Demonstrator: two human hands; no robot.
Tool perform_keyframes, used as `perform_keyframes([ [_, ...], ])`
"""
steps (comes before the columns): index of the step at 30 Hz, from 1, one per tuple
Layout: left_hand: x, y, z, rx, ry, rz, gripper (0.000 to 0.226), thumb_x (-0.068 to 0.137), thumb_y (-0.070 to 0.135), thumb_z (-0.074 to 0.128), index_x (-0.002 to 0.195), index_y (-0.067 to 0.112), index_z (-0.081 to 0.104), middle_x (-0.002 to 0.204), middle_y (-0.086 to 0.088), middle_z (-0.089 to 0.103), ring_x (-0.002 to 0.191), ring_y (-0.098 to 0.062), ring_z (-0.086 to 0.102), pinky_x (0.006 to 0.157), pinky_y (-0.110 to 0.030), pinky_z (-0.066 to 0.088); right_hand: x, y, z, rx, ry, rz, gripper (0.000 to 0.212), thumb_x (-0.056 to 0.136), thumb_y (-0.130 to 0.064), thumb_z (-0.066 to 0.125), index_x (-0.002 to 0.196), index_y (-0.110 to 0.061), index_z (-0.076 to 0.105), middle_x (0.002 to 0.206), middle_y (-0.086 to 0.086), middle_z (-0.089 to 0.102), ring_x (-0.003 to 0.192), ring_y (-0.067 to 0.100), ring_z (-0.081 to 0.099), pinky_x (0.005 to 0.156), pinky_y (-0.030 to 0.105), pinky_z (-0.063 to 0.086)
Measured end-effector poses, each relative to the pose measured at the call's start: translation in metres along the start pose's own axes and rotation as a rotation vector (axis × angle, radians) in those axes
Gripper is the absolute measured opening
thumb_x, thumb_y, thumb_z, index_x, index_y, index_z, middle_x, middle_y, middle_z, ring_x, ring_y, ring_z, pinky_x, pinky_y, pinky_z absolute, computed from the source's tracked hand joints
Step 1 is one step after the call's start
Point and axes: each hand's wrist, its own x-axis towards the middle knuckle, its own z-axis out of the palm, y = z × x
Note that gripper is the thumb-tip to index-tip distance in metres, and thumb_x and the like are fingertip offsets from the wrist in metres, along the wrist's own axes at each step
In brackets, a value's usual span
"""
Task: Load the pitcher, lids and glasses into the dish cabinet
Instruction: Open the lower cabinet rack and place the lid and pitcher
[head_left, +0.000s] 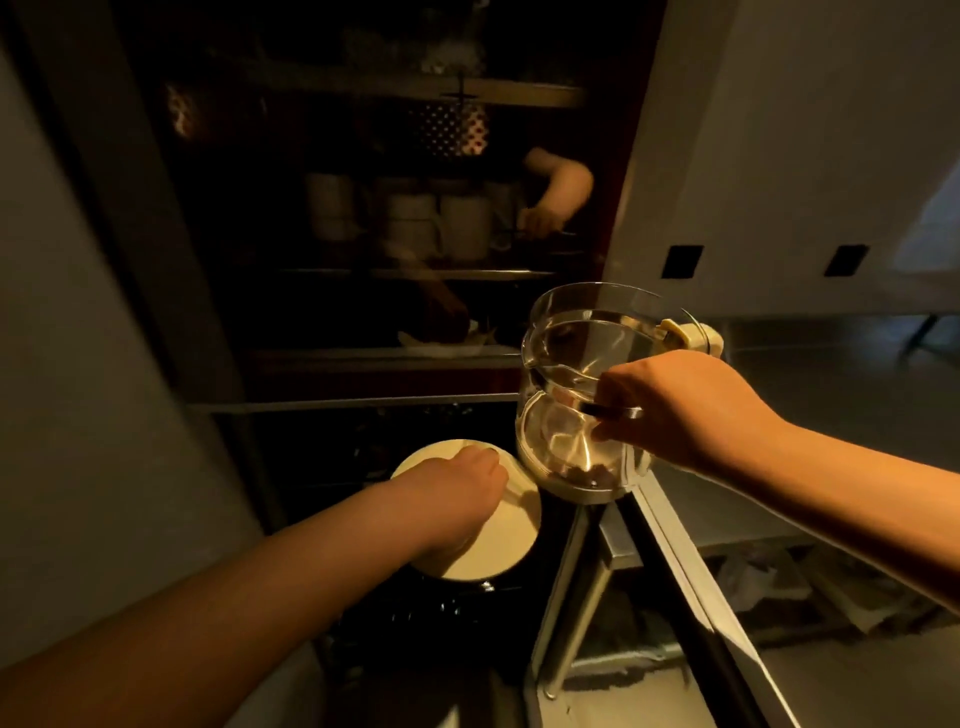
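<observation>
My right hand (680, 410) grips the handle of a clear glass pitcher (576, 395) with a cream base and holds it in the air, tilted, in front of the dark open dish cabinet (384, 358). My left hand (457, 493) rests on top of a round cream lid (498, 540), fingers curled over its rim, low in front of the cabinet's bottom section. The lid's left part is hidden under my hand. I cannot tell whether the lid is lifted or lying on something.
Several white mugs (441, 218) stand on a middle shelf. Another person's arm (556, 192) reaches in behind them. A plate (447, 340) lies on the shelf below. The open cabinet door (779, 156) stands at right, with a metal frame (587, 571) under the pitcher.
</observation>
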Motion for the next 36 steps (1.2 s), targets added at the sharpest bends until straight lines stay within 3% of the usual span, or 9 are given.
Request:
perform_keyframes([
  [8,-0.036,-0.018,0.037,-0.066,-0.121,-0.181,0.063,0.078,0.005,0.064,0.133,0.004,0.034,0.142,-0.017,0.025,0.128,-0.030,0.029,0.086,-0.039,0.045,0.011,-0.039,0.020,0.068,-0.025,-0.151,0.016,0.081,-0.044,0.064,0.093,-0.034,0.062,0.084,-0.012,0.064,0.071,0.006,0.053,0.052,0.013,0.029],
  [12,-0.047,-0.019,0.050,-0.076,-0.185,-0.250,0.067,0.078,0.001,0.063,0.137,0.001,0.032,0.144,-0.019,0.025,0.125,-0.031,0.035,0.087,-0.038,0.044,0.010,-0.055,0.037,0.088,-0.069,-0.215,0.016,0.082,-0.047,0.063,0.094,-0.037,0.061,0.074,-0.019,0.051,0.062,-0.003,0.041,0.051,0.009,0.021],
  [16,-0.053,-0.021,0.068,-0.105,-0.287,-0.319,0.088,0.078,0.001,0.066,0.146,-0.001,0.010,0.150,-0.024,0.012,0.124,-0.038,0.039,0.090,-0.041,0.044,0.003,-0.067,0.055,0.119,-0.116,-0.248,0.018,0.082,-0.047,0.063,0.097,-0.038,0.062,0.077,-0.019,0.056,0.064,-0.005,0.043,0.052,0.006,0.021],
  [22,-0.053,-0.030,0.101,-0.110,-0.277,-0.343,0.096,0.065,-0.001,0.077,0.143,0.001,0.021,0.144,-0.021,0.022,0.124,-0.035,0.036,0.082,-0.044,0.047,0.005,-0.079,0.081,0.167,-0.168,-0.218,0.023,0.082,-0.049,0.062,0.101,-0.037,0.062,0.090,-0.013,0.067,0.086,0.004,0.061,0.073,0.022,0.049],
  [25,-0.047,-0.041,0.116,-0.114,-0.255,-0.338,0.099,0.060,0.001,0.080,0.142,0.002,0.024,0.143,-0.018,0.024,0.125,-0.033,0.033,0.082,-0.044,0.047,0.011,-0.082,0.093,0.170,-0.167,-0.218,0.022,0.082,-0.048,0.062,0.101,-0.036,0.061,0.092,-0.012,0.066,0.089,0.005,0.060,0.076,0.023,0.048],
  [36,-0.025,-0.087,0.149,-0.149,-0.194,-0.375,0.079,0.072,0.002,0.072,0.137,0.005,0.028,0.137,-0.012,0.029,0.126,-0.030,0.031,0.081,-0.041,0.045,0.038,-0.092,0.132,0.155,-0.199,-0.173,0.021,0.086,-0.049,0.056,0.103,-0.037,0.058,0.097,-0.014,0.065,0.092,0.006,0.059,0.077,0.019,0.034],
])
